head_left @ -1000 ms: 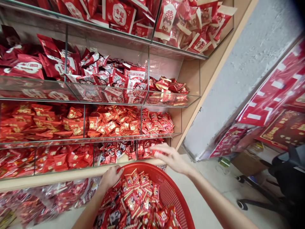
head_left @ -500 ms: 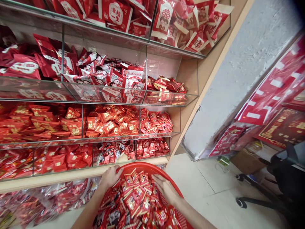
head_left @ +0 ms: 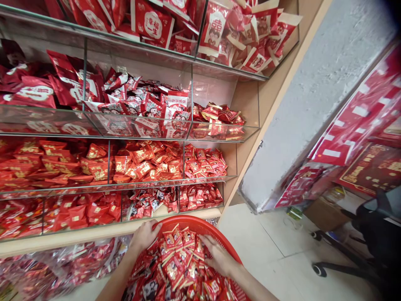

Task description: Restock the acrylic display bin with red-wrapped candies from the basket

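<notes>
A round red plastic basket (head_left: 226, 241) is at the bottom centre, heaped with small red candy packets (head_left: 177, 263). On its far left rim, my left hand (head_left: 144, 235) is closed with the thumb lying over the edge; the other fingers are partly hidden. My right hand (head_left: 219, 256) reaches inside the right wall. Its fingers are stretched out and touch the right side of the packet heap, holding none of them. Past the basket, the lowest shelf bin (head_left: 200, 196) contains similar red packets.
Wooden shelving (head_left: 250, 159) with glass dividers rises ahead, its bins filled with red packets. Clear plastic bags (head_left: 72, 261) of packets lie under the bottom shelf. At right are a grey wall (head_left: 300, 96), tiled floor (head_left: 266, 251) and a black wheeled chair (head_left: 369, 234).
My right hand has shifted slightly down and left, from near the basket's rim to against the packets. My left hand stays on the rim. The view has tilted slightly.
</notes>
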`<act>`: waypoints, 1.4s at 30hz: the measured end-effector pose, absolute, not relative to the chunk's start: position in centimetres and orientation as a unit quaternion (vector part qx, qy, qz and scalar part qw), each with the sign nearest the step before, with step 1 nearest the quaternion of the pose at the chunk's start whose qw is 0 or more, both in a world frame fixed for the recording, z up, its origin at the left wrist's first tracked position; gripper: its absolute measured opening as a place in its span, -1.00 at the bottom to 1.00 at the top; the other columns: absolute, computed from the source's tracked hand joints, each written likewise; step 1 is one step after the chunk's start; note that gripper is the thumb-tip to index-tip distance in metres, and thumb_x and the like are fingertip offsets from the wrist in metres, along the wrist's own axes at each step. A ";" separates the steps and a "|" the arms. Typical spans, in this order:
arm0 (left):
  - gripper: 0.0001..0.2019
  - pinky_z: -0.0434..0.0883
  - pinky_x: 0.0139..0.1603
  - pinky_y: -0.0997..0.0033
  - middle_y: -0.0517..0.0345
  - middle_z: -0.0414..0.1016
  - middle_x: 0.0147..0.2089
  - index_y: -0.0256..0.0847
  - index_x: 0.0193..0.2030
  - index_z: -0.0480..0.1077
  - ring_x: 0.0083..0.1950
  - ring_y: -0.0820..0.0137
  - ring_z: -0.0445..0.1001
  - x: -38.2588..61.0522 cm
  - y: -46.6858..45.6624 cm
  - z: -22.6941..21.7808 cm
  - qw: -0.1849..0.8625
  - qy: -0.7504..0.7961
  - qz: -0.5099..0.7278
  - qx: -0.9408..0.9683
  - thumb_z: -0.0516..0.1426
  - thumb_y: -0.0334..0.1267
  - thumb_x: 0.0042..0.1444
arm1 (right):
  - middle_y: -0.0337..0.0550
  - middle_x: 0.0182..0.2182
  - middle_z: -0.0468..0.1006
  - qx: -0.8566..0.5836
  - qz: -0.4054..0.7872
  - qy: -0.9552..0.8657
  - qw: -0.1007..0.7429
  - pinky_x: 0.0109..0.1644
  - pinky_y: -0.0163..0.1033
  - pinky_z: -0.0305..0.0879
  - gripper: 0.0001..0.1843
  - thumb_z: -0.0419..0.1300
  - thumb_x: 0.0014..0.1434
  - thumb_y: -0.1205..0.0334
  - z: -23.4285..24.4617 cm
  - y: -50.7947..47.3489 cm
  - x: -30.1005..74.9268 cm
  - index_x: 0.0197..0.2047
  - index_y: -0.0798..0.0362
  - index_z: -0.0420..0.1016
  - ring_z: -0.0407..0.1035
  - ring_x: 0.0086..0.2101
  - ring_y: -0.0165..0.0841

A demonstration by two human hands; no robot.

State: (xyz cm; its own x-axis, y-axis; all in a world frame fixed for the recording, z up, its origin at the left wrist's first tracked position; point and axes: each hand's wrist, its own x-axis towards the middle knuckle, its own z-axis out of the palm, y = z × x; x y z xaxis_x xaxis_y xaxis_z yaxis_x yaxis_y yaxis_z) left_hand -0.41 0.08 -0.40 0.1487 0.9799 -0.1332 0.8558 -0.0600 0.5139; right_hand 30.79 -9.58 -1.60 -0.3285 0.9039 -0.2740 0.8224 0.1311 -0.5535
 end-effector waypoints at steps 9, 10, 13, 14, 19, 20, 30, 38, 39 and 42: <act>-0.56 0.34 0.00 0.36 0.00 0.59 -0.09 -0.14 -0.11 0.47 -0.03 0.24 0.51 -0.5 0.3 -0.7 0.246 0.633 0.137 0.721 -0.09 0.05 0.15 | -0.08 0.06 0.44 -0.446 0.195 -0.837 0.250 0.17 -0.13 0.23 -0.52 -0.04 0.16 0.36 9.6 -7.1 29.9 0.13 -0.04 0.35 0.32 0.05 -0.29; -0.56 0.34 0.00 0.37 0.00 0.60 -0.10 -0.14 -0.11 0.47 -0.04 0.24 0.52 -0.4 0.3 -0.6 0.248 0.631 0.138 0.722 -0.09 0.05 0.15 | -0.09 0.01 0.48 -0.436 0.167 -0.838 0.284 0.14 -0.14 0.26 -0.57 -0.05 0.19 0.33 11.1 -6.6 29.9 0.09 -0.05 0.38 0.35 0.01 -0.30; -0.56 0.34 -0.01 0.37 0.00 0.60 -0.11 -0.15 -0.12 0.47 -0.05 0.24 0.52 -0.4 0.1 -0.4 0.250 0.629 0.138 0.723 -0.10 0.04 0.16 | -0.08 -0.08 0.52 -0.417 0.080 -0.827 0.367 0.09 -0.16 0.28 -0.66 -0.05 0.23 0.29 15.4 -4.0 30.4 0.00 -0.01 0.43 0.37 -0.05 -0.31; -0.56 0.34 0.00 0.37 -0.01 0.60 -0.11 -0.16 -0.13 0.47 -0.05 0.24 0.52 -0.4 0.1 -0.4 0.249 0.628 0.138 0.724 -0.10 0.04 0.16 | -0.08 -0.09 0.52 -0.426 0.051 -0.817 0.387 0.08 -0.16 0.28 -0.67 -0.05 0.23 0.28 16.7 -2.7 30.7 -0.01 0.00 0.43 0.37 -0.06 -0.30; -0.53 0.34 0.00 0.35 -0.03 0.59 -0.08 -0.17 -0.11 0.46 -0.02 0.21 0.51 -0.5 0.0 -0.3 0.243 0.628 0.140 0.726 -0.11 0.07 0.15 | 0.01 0.03 0.40 -0.576 -0.071 -0.749 0.320 0.17 -0.09 0.13 -0.62 -0.06 0.24 0.20 21.6 5.2 32.4 0.09 0.07 0.31 0.24 0.05 -0.20; -0.52 0.34 0.00 0.35 -0.03 0.59 -0.08 -0.17 -0.11 0.46 -0.02 0.21 0.52 -0.5 0.0 -0.3 0.243 0.629 0.139 0.725 -0.12 0.08 0.15 | 0.05 0.05 0.38 -0.613 -0.086 -0.735 0.277 0.17 -0.08 0.12 -0.60 -0.07 0.26 0.16 22.0 6.6 32.6 0.10 0.10 0.29 0.21 0.06 -0.17; -0.54 0.35 0.01 0.35 -0.01 0.59 -0.11 -0.13 -0.14 0.47 -0.03 0.22 0.52 -0.8 0.5 -1.3 0.237 0.632 0.141 0.725 -0.12 0.08 0.15 | 0.25 0.08 0.37 -0.700 -0.058 -0.699 0.134 0.11 0.07 0.07 -0.36 -0.21 0.27 -0.12 21.1 12.7 31.7 0.09 0.21 0.33 0.15 0.11 0.02; -0.53 0.34 -0.01 0.33 -0.02 0.59 -0.12 -0.15 -0.16 0.47 -0.05 0.21 0.52 -0.5 0.4 -0.9 0.245 0.628 0.141 0.725 -0.13 0.07 0.15 | 0.05 0.09 0.39 -0.664 -0.028 -0.738 0.115 0.04 0.00 0.15 -0.39 -0.12 0.21 -0.21 21.6 11.0 32.5 0.10 0.03 0.33 0.18 0.08 -0.05; -0.54 0.34 -0.01 0.33 -0.02 0.59 -0.12 -0.15 -0.16 0.47 -0.05 0.21 0.52 -0.5 0.4 -0.9 0.245 0.628 0.141 0.725 -0.13 0.07 0.15 | 0.05 0.11 0.37 -0.662 -0.027 -0.740 0.116 0.03 0.01 0.16 -0.39 -0.10 0.21 -0.20 21.6 10.6 32.5 0.14 0.02 0.30 0.18 0.08 -0.04; -0.54 0.34 -0.02 0.33 -0.02 0.59 -0.12 -0.15 -0.16 0.47 -0.06 0.21 0.53 -0.5 0.4 -1.0 0.241 0.629 0.144 0.725 -0.12 0.07 0.15 | 0.07 0.14 0.32 -0.654 -0.025 -0.746 0.121 0.00 0.04 0.19 -0.38 -0.02 0.18 -0.16 21.4 9.6 32.5 0.20 0.01 0.23 0.17 0.07 0.00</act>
